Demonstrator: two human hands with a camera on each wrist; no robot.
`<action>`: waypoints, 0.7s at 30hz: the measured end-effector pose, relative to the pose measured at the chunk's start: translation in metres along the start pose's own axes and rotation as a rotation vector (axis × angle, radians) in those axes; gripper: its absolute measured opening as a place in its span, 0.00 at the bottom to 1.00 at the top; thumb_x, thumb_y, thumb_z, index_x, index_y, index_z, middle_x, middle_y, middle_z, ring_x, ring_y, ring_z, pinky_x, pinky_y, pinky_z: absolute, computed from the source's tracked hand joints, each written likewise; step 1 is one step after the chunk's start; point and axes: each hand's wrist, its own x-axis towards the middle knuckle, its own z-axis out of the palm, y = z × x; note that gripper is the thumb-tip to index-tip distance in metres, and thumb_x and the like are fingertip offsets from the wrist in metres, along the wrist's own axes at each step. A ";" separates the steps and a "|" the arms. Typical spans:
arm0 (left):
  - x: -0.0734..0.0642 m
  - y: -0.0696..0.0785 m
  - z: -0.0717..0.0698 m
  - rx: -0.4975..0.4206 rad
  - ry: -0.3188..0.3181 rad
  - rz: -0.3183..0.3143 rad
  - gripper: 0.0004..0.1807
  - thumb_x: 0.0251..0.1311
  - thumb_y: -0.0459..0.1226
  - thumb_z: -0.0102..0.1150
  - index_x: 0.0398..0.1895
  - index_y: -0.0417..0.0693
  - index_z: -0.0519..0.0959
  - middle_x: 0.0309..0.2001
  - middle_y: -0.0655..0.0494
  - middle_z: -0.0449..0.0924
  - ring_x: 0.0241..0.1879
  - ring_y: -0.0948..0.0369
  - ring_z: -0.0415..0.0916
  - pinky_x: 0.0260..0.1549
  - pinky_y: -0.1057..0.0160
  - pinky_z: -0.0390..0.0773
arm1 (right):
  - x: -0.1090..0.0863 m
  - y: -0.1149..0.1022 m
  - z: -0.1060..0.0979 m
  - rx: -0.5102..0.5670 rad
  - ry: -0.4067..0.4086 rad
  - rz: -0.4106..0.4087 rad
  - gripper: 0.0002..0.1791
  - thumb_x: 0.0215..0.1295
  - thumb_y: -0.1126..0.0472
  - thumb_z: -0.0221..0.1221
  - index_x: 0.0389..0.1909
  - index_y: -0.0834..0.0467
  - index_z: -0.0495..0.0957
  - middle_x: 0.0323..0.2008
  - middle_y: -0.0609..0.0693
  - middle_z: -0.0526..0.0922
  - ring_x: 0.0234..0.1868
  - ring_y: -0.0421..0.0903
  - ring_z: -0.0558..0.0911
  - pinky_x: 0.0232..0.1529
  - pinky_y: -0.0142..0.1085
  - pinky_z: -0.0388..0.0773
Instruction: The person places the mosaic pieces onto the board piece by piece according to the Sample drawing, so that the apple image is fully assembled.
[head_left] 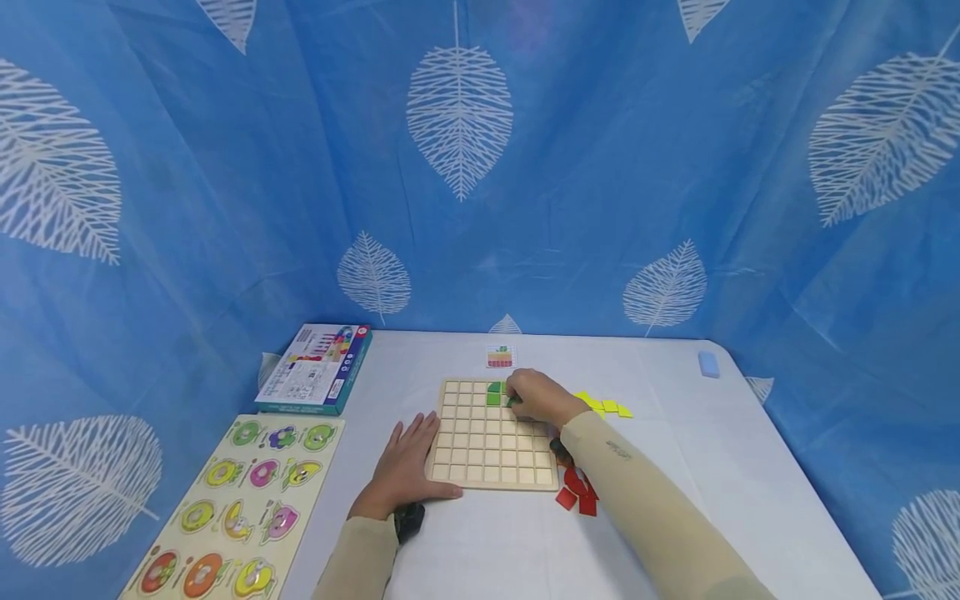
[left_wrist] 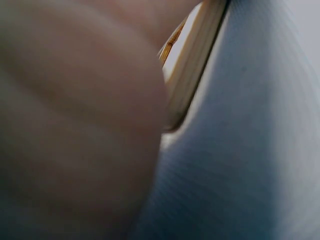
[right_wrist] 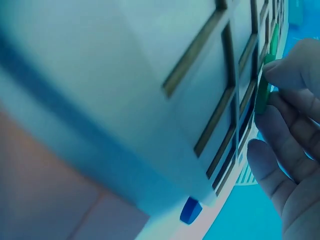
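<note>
Beige sleeves reach in closest, the left hand lying with fingers extended and thumb spread round the near-left corner of the gridded board, seemingly to steady it. Over the board's far-right part, the right hand pinches a green piece between thumb and fingertips, a grip that appears to suit its thinness; it looks small, flat and nearly edge-on.

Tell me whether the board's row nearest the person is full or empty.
Empty: in the head view, that row of the board shows only bare wood; the red pieces lie beside it.
</note>
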 end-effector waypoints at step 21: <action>-0.001 0.001 0.000 0.011 0.004 0.003 0.77 0.33 0.79 0.70 0.84 0.43 0.58 0.82 0.49 0.55 0.82 0.50 0.45 0.78 0.42 0.38 | 0.005 -0.007 0.006 -0.089 0.039 -0.055 0.10 0.71 0.72 0.65 0.46 0.56 0.88 0.44 0.47 0.84 0.50 0.46 0.83 0.54 0.39 0.82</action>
